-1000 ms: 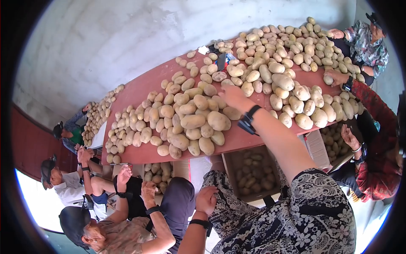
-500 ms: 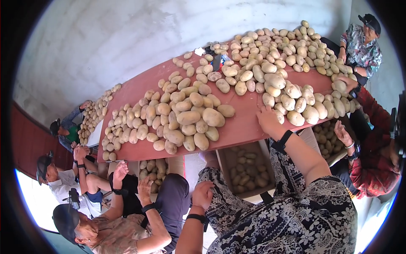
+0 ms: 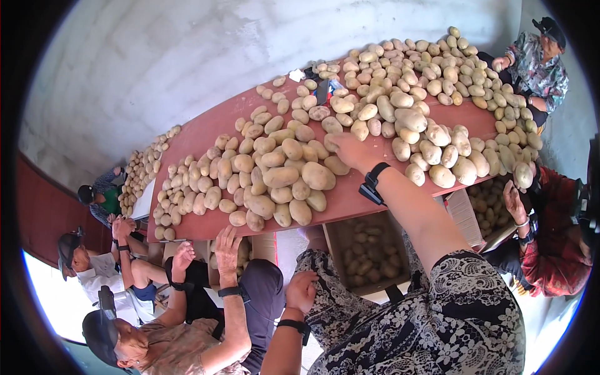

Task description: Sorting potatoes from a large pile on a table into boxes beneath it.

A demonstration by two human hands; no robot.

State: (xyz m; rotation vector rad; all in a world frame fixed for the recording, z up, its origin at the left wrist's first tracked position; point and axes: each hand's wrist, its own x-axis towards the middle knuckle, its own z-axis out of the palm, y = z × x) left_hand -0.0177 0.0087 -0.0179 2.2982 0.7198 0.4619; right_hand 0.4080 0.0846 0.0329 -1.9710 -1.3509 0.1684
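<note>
My right hand (image 3: 350,150) reaches out over the red table, its fingers stretched toward the right edge of a heap of potatoes (image 3: 284,177). The fingertips are close to a potato (image 3: 331,125) lying on the tabletop, and I cannot make out whether they touch it. Nothing shows in that hand. My left hand (image 3: 301,292) is curled closed and rests on my patterned trouser leg (image 3: 331,289), with no object visible in it. Below the table edge, between my knees, an open cardboard box (image 3: 337,244) holds several potatoes.
A larger potato heap (image 3: 431,137) covers the table's right and far side. A phone (image 3: 322,92) lies between the heaps on the red table (image 3: 369,175). Co-workers sit on both sides: a person in red (image 3: 556,250) at right holds a potato, and another (image 3: 169,337) at left raises both hands.
My right hand has moved left, from the front of the right-hand heap to the central heap. My left hand has stayed on my leg. The left neighbour's hand has risen toward the table edge.
</note>
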